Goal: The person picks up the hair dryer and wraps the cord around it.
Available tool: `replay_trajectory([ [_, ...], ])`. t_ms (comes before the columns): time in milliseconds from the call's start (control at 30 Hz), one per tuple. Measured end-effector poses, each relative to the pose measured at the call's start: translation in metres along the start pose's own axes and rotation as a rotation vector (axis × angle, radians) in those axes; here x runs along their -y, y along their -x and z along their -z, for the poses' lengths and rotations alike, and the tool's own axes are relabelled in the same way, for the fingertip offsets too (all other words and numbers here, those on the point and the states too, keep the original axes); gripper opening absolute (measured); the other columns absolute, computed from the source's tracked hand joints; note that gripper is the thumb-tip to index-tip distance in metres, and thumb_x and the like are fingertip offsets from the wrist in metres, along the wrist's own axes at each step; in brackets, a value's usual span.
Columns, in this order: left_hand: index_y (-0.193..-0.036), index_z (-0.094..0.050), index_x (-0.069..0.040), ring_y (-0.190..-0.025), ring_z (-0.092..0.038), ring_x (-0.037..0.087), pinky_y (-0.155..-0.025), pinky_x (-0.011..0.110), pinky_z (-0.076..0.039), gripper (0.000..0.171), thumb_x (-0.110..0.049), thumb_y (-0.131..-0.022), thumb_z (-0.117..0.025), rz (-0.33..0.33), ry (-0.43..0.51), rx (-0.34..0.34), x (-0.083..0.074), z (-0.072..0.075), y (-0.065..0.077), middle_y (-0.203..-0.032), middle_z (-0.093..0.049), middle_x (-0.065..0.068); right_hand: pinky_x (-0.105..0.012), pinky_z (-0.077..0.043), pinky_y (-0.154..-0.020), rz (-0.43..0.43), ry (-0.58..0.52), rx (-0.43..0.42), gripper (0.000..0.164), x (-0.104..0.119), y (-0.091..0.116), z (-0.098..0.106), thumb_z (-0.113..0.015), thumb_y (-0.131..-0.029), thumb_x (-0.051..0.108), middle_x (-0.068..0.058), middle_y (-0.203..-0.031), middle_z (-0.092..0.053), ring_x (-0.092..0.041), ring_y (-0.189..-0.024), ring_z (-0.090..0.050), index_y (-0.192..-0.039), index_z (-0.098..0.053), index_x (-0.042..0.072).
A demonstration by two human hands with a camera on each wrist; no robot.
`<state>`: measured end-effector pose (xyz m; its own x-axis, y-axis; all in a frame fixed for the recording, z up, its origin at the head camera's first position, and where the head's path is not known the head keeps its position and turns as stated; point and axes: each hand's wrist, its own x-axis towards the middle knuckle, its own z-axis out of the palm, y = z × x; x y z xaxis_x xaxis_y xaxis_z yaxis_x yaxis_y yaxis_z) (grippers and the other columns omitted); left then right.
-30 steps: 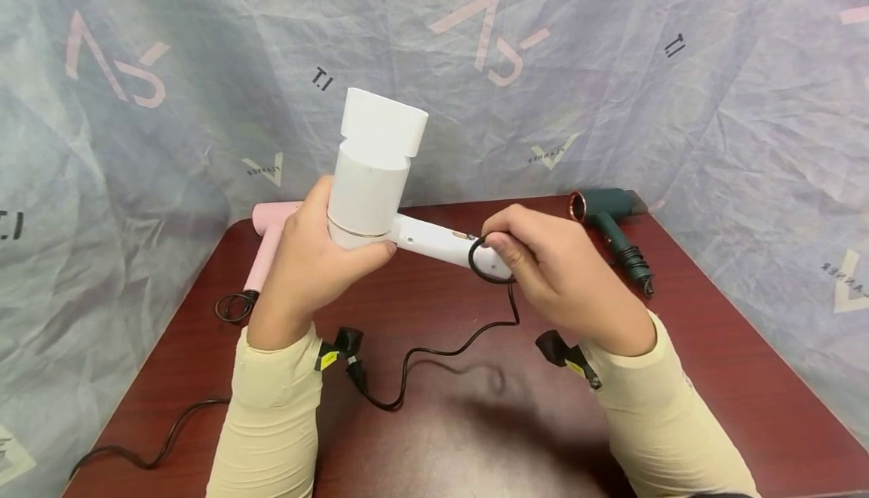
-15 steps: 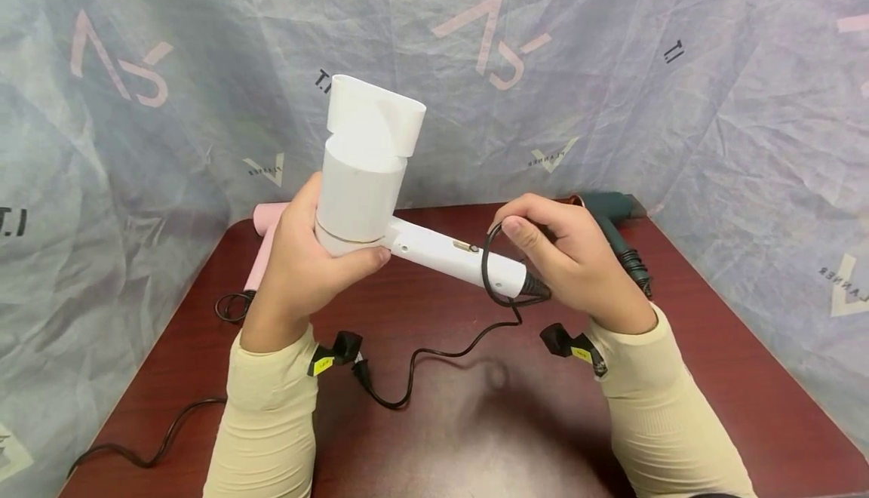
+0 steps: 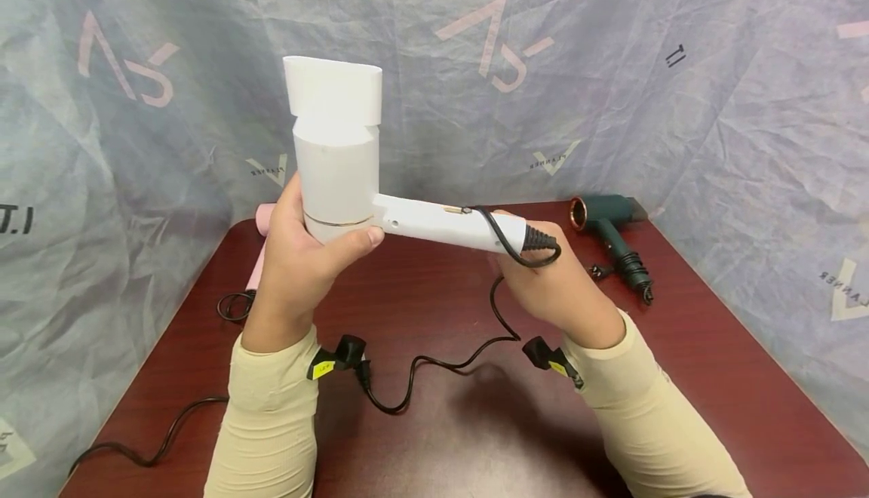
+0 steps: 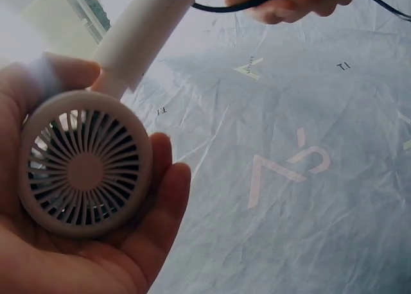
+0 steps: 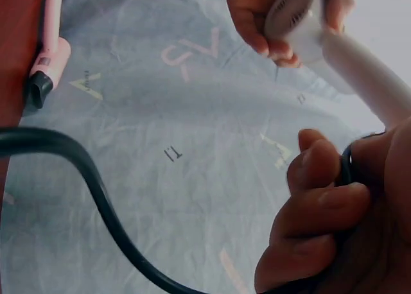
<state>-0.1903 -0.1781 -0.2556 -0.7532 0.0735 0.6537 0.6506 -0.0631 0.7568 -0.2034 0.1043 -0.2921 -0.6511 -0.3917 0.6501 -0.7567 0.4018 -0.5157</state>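
Observation:
A white hair dryer (image 3: 339, 177) is raised above the table, nozzle up and handle sideways to the right. My left hand (image 3: 295, 279) grips its barrel, thumb by the handle joint; the left wrist view shows the slotted rear grille (image 4: 85, 172) within the palm. My right hand (image 3: 560, 290) is behind and below the handle's end, which hides some of its fingers. In the right wrist view its fingers curl round the black cord (image 5: 115, 226). A turn of cord crosses the handle near the strain relief (image 3: 539, 238), while the rest trails down to the plug (image 3: 364, 371).
A pink hair dryer (image 3: 256, 264) lies at the table's back left, partly hidden behind my left hand. The dark green hair dryer (image 3: 611, 230) is at the back right, cord wrapped on its handle. Grey printed fabric (image 3: 434, 45) encloses the reddish-brown table (image 3: 720, 377).
The white hair dryer has moved left and slightly up, its handle now more level. My right hand has gone from beside the handle's end to behind it, and cord now loops across the handle.

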Motion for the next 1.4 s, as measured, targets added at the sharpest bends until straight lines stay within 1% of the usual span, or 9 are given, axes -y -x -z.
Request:
replay_trajectory([
  [100, -0.131, -0.058, -0.008, -0.101, -0.063, 0.025, -0.086, 0.031, -0.055, 0.062, 0.006, -0.075, -0.079, -0.006, 0.008, -0.046, 0.0, 0.0, 0.0, -0.115, -0.064, 0.01, -0.027, -0.046, -0.071, 0.017, -0.028, 0.015, 0.018, 0.005, 0.001, -0.006, -0.052, -0.108, 0.015, 0.005, -0.078, -0.057, -0.009, -0.073, -0.052, -0.106, -0.07, 0.017],
  [200, -0.132, -0.058, -0.009, -0.1, -0.064, 0.025, -0.086, 0.032, -0.056, 0.062, 0.007, -0.075, -0.079, -0.041, 0.035, -0.088, 0.001, -0.001, 0.0, -0.115, -0.065, 0.01, -0.026, -0.047, -0.071, 0.055, 0.078, 0.017, 0.022, 0.009, 0.001, -0.011, -0.048, -0.11, 0.021, 0.007, -0.077, -0.055, -0.006, -0.073, -0.052, -0.1, -0.067, 0.017],
  [367, -0.129, -0.059, -0.004, -0.097, -0.063, 0.026, -0.083, 0.033, -0.056, 0.061, 0.012, -0.074, -0.079, -0.125, 0.106, -0.152, -0.004, -0.007, -0.003, -0.111, -0.066, 0.011, -0.024, -0.049, -0.069, 0.051, 0.205, 0.044, 0.024, 0.014, 0.004, -0.014, -0.046, -0.111, 0.028, 0.01, -0.077, -0.054, -0.003, -0.069, -0.052, -0.107, -0.066, 0.016],
  [533, -0.127, -0.058, 0.0, -0.095, -0.064, 0.025, -0.085, 0.033, -0.058, 0.061, 0.017, -0.072, -0.077, -0.202, 0.182, -0.246, -0.013, -0.013, -0.004, -0.11, -0.065, 0.013, -0.023, -0.045, -0.063, 0.078, 0.207, 0.051, 0.018, 0.019, 0.005, -0.012, -0.049, -0.109, 0.03, 0.011, -0.075, -0.051, -0.004, -0.064, -0.048, -0.106, -0.064, 0.02],
  [700, -0.126, -0.058, 0.0, -0.095, -0.064, 0.025, -0.086, 0.034, -0.059, 0.06, 0.018, -0.071, -0.076, -0.244, 0.187, -0.305, -0.015, -0.016, -0.004, -0.11, -0.065, 0.013, -0.02, -0.043, -0.061, 0.144, 0.173, -0.021, 0.011, 0.024, 0.007, -0.005, -0.056, -0.106, 0.022, 0.012, -0.076, -0.053, -0.003, -0.065, -0.048, -0.104, -0.065, 0.016],
  [867, -0.127, -0.056, -0.002, -0.098, -0.063, 0.026, -0.086, 0.034, -0.057, 0.062, 0.015, -0.072, -0.079, -0.265, 0.095, -0.302, -0.013, -0.016, -0.005, -0.112, -0.065, 0.011, -0.017, -0.043, -0.065, 0.205, 0.201, -0.076, 0.01, 0.029, 0.009, 0.002, -0.058, -0.103, 0.016, 0.011, -0.079, -0.059, -0.002, -0.067, -0.05, -0.104, -0.067, 0.011],
  [1067, -0.132, -0.055, -0.004, -0.102, -0.061, 0.027, -0.089, 0.034, -0.055, 0.068, 0.012, -0.072, -0.081, -0.248, -0.014, -0.282, -0.012, -0.017, -0.002, -0.116, -0.064, 0.009, -0.018, -0.039, -0.061, 0.301, 0.23, -0.154, 0.012, 0.033, 0.01, 0.006, -0.059, -0.102, 0.013, 0.007, -0.079, -0.062, -0.004, -0.063, -0.047, -0.103, -0.07, 0.007],
  [1233, -0.137, -0.056, -0.004, -0.101, -0.061, 0.026, -0.088, 0.032, -0.053, 0.072, 0.011, -0.071, -0.083, -0.214, -0.131, -0.216, -0.016, -0.016, 0.001, -0.117, -0.065, 0.008, -0.018, -0.037, -0.06, 0.369, 0.234, -0.207, 0.013, 0.032, 0.008, 0.012, -0.062, -0.102, 0.013, 0.005, -0.077, -0.059, -0.004, -0.062, -0.044, -0.102, -0.071, 0.005],
  [1400, -0.139, -0.055, -0.008, -0.101, -0.06, 0.026, -0.087, 0.032, -0.05, 0.076, 0.006, -0.072, -0.086, -0.152, -0.238, -0.132, -0.022, -0.016, 0.005, -0.119, -0.065, 0.008, -0.018, -0.035, -0.062, 0.388, 0.255, -0.238, 0.018, 0.03, 0.007, 0.021, -0.061, -0.104, 0.019, 0.004, -0.079, -0.061, -0.004, -0.065, -0.042, -0.104, -0.073, 0.005],
])
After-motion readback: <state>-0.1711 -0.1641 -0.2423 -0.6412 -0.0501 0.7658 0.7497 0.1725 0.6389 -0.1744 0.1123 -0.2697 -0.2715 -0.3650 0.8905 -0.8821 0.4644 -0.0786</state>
